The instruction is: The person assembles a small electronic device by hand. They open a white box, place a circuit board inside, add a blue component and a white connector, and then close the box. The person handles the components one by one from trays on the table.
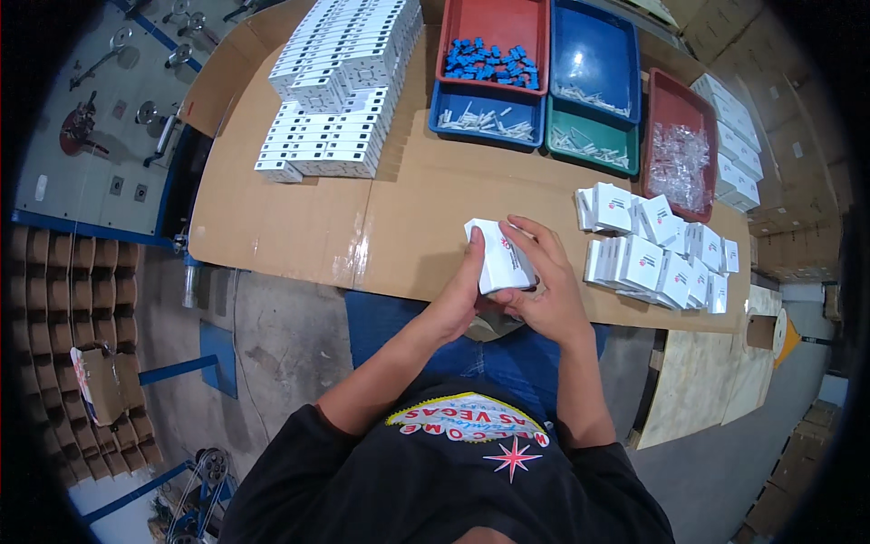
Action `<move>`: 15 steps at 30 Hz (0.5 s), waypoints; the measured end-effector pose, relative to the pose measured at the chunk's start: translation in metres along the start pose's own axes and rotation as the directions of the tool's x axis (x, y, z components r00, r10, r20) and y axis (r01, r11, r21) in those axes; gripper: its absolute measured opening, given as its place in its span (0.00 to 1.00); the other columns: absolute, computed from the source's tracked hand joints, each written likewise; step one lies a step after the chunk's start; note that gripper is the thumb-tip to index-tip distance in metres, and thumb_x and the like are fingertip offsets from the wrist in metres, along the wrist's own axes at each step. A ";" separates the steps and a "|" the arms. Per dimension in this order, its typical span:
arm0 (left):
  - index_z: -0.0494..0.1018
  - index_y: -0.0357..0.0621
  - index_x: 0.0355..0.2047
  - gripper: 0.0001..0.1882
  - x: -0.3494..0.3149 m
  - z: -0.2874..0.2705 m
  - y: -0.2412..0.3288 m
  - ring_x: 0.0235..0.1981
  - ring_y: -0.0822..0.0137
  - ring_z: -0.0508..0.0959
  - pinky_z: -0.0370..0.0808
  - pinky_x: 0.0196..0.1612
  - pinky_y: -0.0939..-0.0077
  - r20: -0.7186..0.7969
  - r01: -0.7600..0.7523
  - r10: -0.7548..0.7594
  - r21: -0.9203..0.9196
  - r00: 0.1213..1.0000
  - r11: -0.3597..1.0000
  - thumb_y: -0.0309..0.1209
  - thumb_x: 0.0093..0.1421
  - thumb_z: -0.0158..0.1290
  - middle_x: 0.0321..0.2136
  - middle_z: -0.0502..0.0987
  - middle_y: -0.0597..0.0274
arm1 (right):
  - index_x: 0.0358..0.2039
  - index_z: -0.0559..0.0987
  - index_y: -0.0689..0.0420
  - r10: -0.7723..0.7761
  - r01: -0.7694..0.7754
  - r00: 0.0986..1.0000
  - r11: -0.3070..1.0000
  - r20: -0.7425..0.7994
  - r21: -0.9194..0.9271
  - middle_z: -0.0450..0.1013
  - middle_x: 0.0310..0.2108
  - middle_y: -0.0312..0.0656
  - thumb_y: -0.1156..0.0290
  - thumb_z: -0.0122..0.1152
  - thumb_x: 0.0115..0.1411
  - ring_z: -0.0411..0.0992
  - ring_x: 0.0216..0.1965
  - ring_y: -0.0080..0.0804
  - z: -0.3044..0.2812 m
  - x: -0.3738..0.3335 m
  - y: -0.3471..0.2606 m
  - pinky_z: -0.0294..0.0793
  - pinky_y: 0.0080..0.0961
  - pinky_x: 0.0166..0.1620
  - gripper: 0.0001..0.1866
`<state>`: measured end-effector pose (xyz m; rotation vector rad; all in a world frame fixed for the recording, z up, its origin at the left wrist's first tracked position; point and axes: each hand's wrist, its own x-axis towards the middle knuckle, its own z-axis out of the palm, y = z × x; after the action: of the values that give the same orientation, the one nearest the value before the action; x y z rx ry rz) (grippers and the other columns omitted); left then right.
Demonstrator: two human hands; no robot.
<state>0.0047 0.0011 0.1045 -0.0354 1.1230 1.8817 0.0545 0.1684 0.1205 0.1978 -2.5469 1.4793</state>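
Observation:
A small white box [501, 257] with printing on its face is held between both my hands, just over the near edge of the cardboard-covered table. My left hand [458, 295] grips its left side, thumb lying along the edge. On the other side my right hand [550, 292] has its fingers over the top right edge and its thumb at the bottom. Whether the lower end of the box is open or closed I cannot tell. Closest to my right hand are several similar white boxes [643, 264], piled in two rough rows on the right of the table.
Stacked white cartons [331, 136] stand far left. At the back are a red tray [494, 23] of blue parts, blue trays [594, 54] and a green tray [589, 156] with white pieces, and a dark red tray [666, 91] of clear bags. More white boxes [732, 145] line the right edge.

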 end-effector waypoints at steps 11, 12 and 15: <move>0.59 0.52 0.68 0.41 0.000 0.001 0.001 0.57 0.63 0.76 0.76 0.56 0.63 0.008 0.030 -0.029 -0.143 1.000 0.989 0.69 0.69 0.31 0.56 0.73 0.58 | 0.65 0.72 0.55 -0.112 0.113 0.992 0.994 0.063 -0.003 0.64 0.66 0.52 0.52 0.73 0.55 0.67 0.63 0.53 0.015 0.006 0.005 0.69 0.43 0.63 0.40; 0.60 0.52 0.68 0.41 -0.002 0.002 0.001 0.57 0.64 0.76 0.76 0.57 0.63 0.010 0.017 -0.016 -0.144 1.000 0.989 0.69 0.70 0.32 0.56 0.73 0.58 | 0.65 0.72 0.55 -0.105 0.105 0.993 0.994 0.050 0.006 0.64 0.66 0.52 0.52 0.72 0.56 0.67 0.63 0.53 0.016 0.005 0.004 0.69 0.42 0.63 0.39; 0.60 0.50 0.67 0.38 -0.008 0.010 -0.002 0.56 0.67 0.75 0.73 0.58 0.66 0.007 -0.005 0.007 -0.182 1.000 0.983 0.66 0.71 0.34 0.55 0.72 0.61 | 0.64 0.72 0.57 -0.117 0.117 0.993 0.993 0.007 0.019 0.64 0.65 0.53 0.50 0.69 0.59 0.67 0.62 0.54 0.018 0.005 0.004 0.69 0.42 0.62 0.38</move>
<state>0.0151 0.0025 0.1122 -0.1285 0.9437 1.9834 0.0468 0.1551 0.1095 0.3502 -2.4819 1.4613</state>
